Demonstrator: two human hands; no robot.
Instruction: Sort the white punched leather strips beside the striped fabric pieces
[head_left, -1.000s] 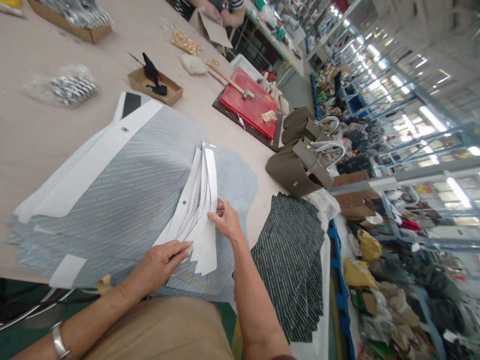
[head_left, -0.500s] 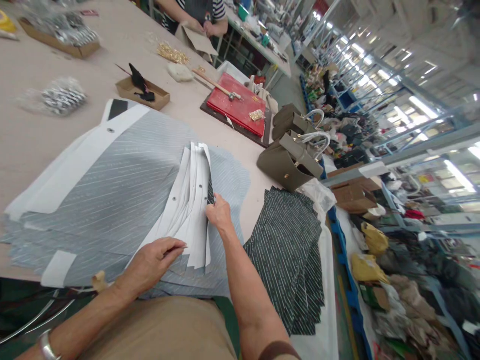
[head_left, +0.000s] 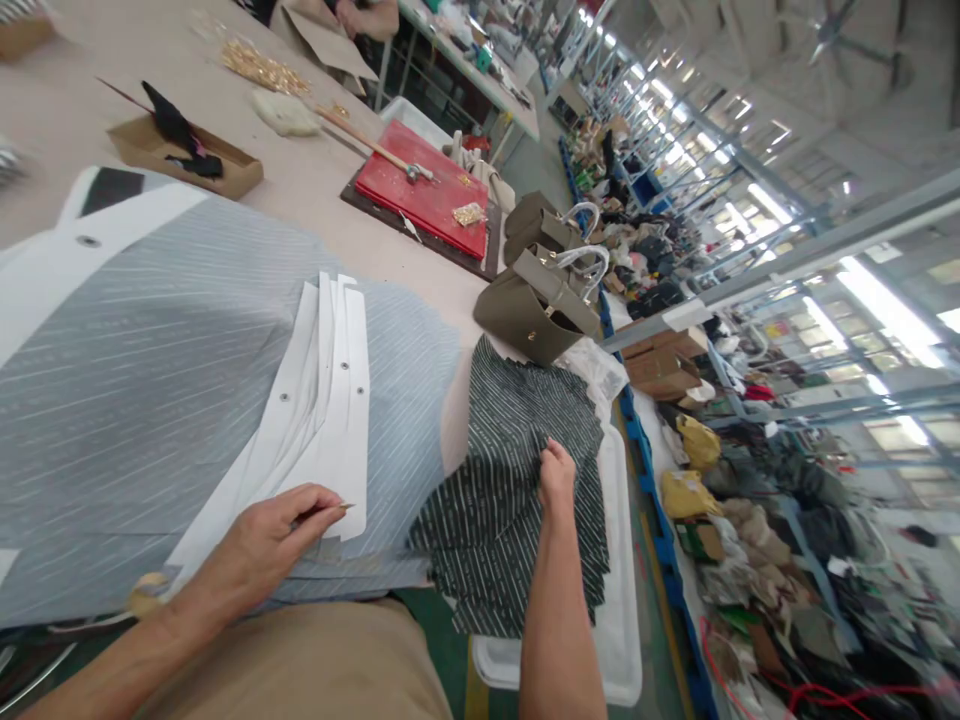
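My right hand point(head_left: 556, 478) is closed on a dark fabric piece point(head_left: 499, 455) printed with thin white stripes. Its grip lifts the piece into folds above a stack of similar dark pieces point(head_left: 577, 400) on the right. My left hand point(head_left: 281, 530) pinches a small, thin pointed thing point(head_left: 346, 506) whose kind I cannot make out. It sits at the lower end of fanned white strips point(head_left: 326, 430) with metal-ringed holes. Beneath the strips spreads a pile of pale grey-blue striped fabric point(head_left: 150, 350).
Beyond the fabric, a hammer point(head_left: 411, 172) rests on a red board point(head_left: 442, 205). Olive handbags point(head_left: 529, 310) stand at the table's right edge. A cardboard tray point(head_left: 232, 180) and gold hardware point(head_left: 262, 68) lie farther back, near another person's hands point(head_left: 367, 18). A white tray point(head_left: 626, 640) lies under the dark stack.
My right hand has left the white strips, moved right and taken hold of a dark striped piece, lifting it. My left hand still pinches the pointed thing. The view has swung right.
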